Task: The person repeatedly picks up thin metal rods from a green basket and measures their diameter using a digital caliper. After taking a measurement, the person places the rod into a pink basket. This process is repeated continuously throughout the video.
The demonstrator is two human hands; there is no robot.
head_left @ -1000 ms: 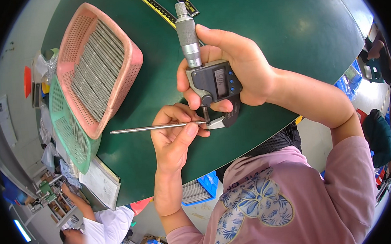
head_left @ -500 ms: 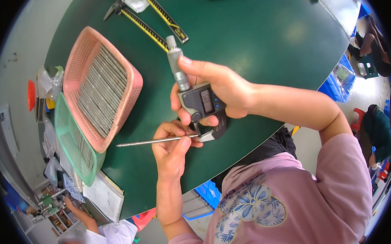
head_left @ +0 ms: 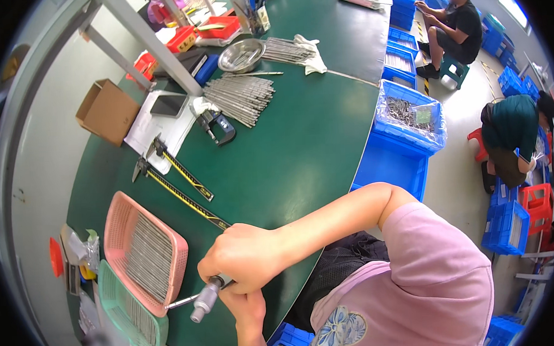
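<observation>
My right hand point(head_left: 247, 258) is closed around a digital micrometer point(head_left: 203, 303), its back turned up. Only the grey thimble end sticks out, pointing down and left; the frame and display are hidden under the hand. Just below, my left hand point(head_left: 249, 305) is mostly covered by the right. A thin metal rod point(head_left: 179, 303) juts out leftward from between the hands, and its held part is out of sight; the left fingers appear closed on it. Left of the hands stands a pink basket point(head_left: 180, 248) of similar rods, overlapping a green basket point(head_left: 162, 336) holding more rods.
Two calipers point(head_left: 189, 204) lie beyond my right hand on the green table point(head_left: 313, 146). Farther off are another micrometer point(head_left: 216, 123), a pile of rods point(head_left: 241, 97), a metal bowl point(head_left: 242, 56) and a white glove point(head_left: 309, 53). Blue crates point(head_left: 391, 171) stand along the right edge.
The view has shifted to take in the far table. My right hand has rolled over with the micrometer, so its thimble points down-left instead of up and its display is hidden. The left hand stays on the rod.
</observation>
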